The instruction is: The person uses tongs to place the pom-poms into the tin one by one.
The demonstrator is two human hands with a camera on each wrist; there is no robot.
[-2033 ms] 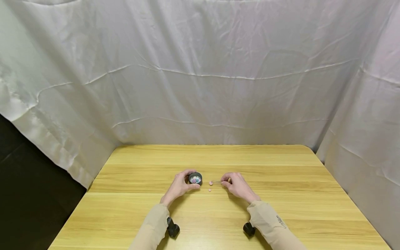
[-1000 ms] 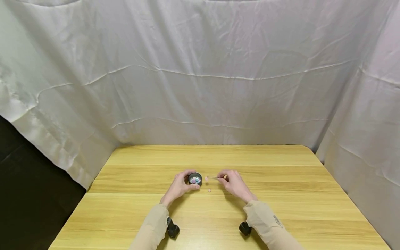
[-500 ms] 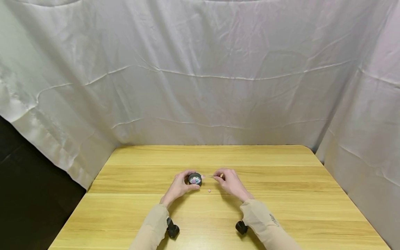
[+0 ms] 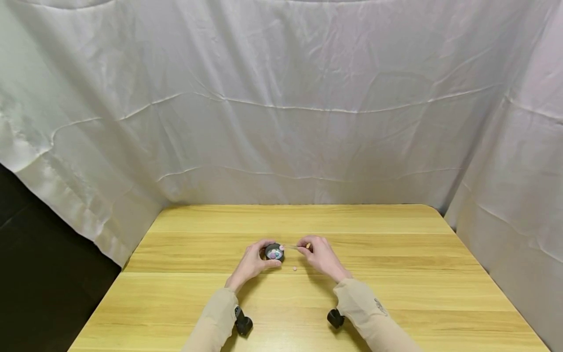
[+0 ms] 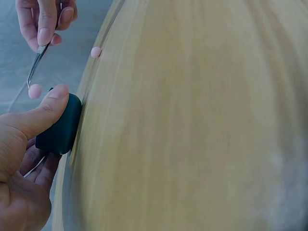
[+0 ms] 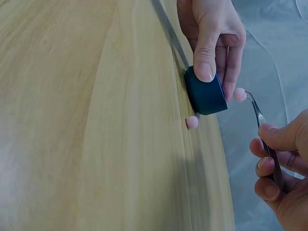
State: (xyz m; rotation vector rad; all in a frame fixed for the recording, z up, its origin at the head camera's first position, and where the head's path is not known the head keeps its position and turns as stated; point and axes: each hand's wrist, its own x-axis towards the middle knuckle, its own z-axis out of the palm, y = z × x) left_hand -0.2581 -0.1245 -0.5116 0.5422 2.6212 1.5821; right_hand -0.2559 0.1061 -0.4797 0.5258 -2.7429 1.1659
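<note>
My left hand grips a small round dark bowl by its side, thumb near and fingers behind. Several pastel balls lie inside the bowl, as the head view shows. In my right hand I hold a pair of bent-tip tweezers between thumb and fingers. A pink ball is pinched at the tweezers' tips, over the bowl's right rim in the head view. One more pink ball lies on the table, just right of the bowl and nearer to me.
The wooden table spreads out around both hands. Pale curtains hang behind it and at the sides. A black wrist camera is strapped beneath the left sleeve, and another camera beneath the right.
My right hand has moved left, lifting the pink ball in the tweezers off the table and over to the bowl's rim. The left hand and bowl have stayed in place.
</note>
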